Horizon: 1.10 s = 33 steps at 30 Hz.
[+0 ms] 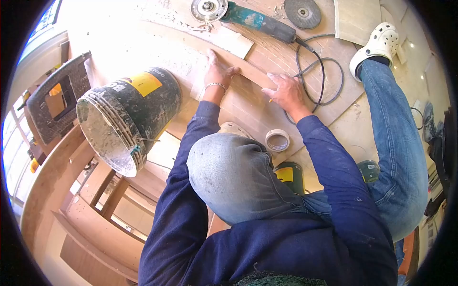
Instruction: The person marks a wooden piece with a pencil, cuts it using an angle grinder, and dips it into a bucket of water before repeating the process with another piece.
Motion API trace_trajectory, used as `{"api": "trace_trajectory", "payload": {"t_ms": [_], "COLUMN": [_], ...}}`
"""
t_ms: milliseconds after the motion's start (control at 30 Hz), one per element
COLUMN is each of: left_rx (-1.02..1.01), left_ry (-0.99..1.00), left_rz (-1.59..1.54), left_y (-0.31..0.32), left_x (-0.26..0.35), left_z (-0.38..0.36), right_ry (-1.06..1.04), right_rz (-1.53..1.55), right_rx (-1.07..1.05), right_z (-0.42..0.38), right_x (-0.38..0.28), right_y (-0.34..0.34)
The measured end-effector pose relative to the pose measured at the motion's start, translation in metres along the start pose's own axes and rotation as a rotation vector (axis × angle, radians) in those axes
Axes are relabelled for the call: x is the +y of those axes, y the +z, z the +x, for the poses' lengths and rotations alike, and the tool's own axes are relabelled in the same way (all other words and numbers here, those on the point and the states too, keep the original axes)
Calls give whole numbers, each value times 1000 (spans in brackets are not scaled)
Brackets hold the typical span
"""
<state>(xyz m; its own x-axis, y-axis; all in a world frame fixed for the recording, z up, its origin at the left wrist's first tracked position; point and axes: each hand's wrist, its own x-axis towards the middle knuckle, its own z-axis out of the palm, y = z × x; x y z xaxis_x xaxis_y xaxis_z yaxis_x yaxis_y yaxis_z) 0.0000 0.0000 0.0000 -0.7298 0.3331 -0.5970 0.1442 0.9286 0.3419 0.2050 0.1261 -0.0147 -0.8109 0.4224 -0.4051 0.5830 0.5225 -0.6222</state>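
My left hand [217, 71] lies flat, fingers spread, on a long pale wooden strip [248, 66] that runs diagonally across the brown board floor [248, 107]. A thin bracelet circles that wrist. My right hand [284, 90] rests on the same strip further right, its fingers curled around a pencil [270, 100], of which only a yellow tip shows below the hand. Both arms wear dark blue sleeves. My grey-clad knee [231, 176] fills the middle of the view.
A teal angle grinder [248, 16] lies at the top, its black cable [320, 76] looping beside my right hand. Nearby are a loose disc [303, 12], a tape roll [277, 139], a dirty black bucket [129, 114] at left, and a jeans leg with a white clog [379, 45].
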Motion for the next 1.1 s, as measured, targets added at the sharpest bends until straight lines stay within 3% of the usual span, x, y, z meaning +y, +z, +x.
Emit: {"api": "trace_trajectory", "payload": {"t_ms": [100, 200, 267, 300, 367, 400, 500, 567, 633, 700, 967, 1100], "left_rx": [11, 16, -4, -2, 18, 21, 27, 25, 35, 47, -68, -37], "left_ry": [12, 16, -6, -9, 27, 30, 31, 41, 46, 47, -60, -15], "left_rz": [26, 57, 103, 98, 90, 86, 83, 76, 70, 66, -37, 24], "left_y": [-1, 0, -2, -1, 2, 3, 5, 5, 7, 8, 9, 5], "left_x": [-2, 4, 6, 3, 1, 1, -1, -2, -2, -3, -6, -2], "left_z": [2, 1, 0, 0, 2, 4, 6, 6, 6, 7, 10, 7], "right_ry": [-97, 59, 330, 327, 489, 486, 324, -57, -33, -140, -287, -333], "right_rz": [-13, 232, 510, 506, 900, 897, 791, 324, 299, 232, 150, 83], "right_rx": [120, 72, 207, 204, -83, -79, 14, 288, 230, 163, 197, 216], "right_z": [1, 10, 30, 35, 48, 51, 61, 65, 67, 70, 94, 121], "right_x": [-2, -1, 7, 3, -6, -11, -29, -35, -38, -37, -51, -73], "right_y": [-2, -17, -16, -22, -34, -34, -27, -15, -12, -4, 10, 15]}}
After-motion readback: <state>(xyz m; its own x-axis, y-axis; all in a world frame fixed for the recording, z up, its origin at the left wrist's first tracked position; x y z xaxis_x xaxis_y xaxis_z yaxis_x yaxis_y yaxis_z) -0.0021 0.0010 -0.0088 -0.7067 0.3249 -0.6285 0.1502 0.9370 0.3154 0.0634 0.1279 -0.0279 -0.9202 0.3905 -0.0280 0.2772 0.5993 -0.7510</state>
